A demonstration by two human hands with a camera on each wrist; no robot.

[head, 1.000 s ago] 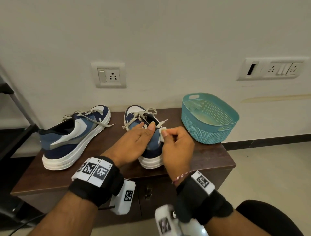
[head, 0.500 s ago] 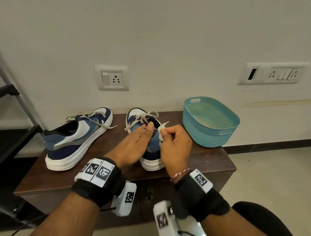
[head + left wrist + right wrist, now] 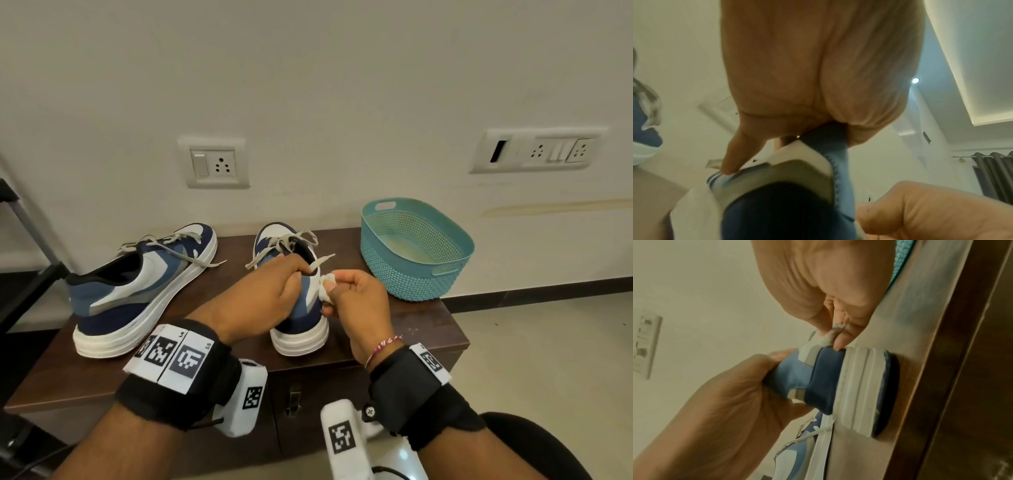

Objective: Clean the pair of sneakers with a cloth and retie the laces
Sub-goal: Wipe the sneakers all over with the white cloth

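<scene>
Two blue and white sneakers stand on a brown wooden cabinet (image 3: 424, 329). The left sneaker (image 3: 137, 291) lies apart with loose grey laces. My left hand (image 3: 263, 298) grips the collar of the right sneaker (image 3: 301, 329) from above, its fingers curled over the opening. My right hand (image 3: 356, 301) pinches a small white cloth (image 3: 325, 286) and presses it against that sneaker's right side. In the right wrist view the cloth (image 3: 828, 337) sits between thumb and fingers above the sneaker's heel (image 3: 824, 379). The left wrist view shows my left hand (image 3: 797, 81) on the sneaker's heel collar (image 3: 797, 162).
A teal plastic basket (image 3: 414, 250) stands on the cabinet's right end by the wall. Wall sockets (image 3: 214, 164) sit above the shoes. A dark metal rack (image 3: 24, 267) stands to the left. Tiled floor (image 3: 548, 359) lies to the right.
My left hand has curled over the right sneaker's collar and now grips it. My right hand with the cloth has moved down onto the sneaker's side.
</scene>
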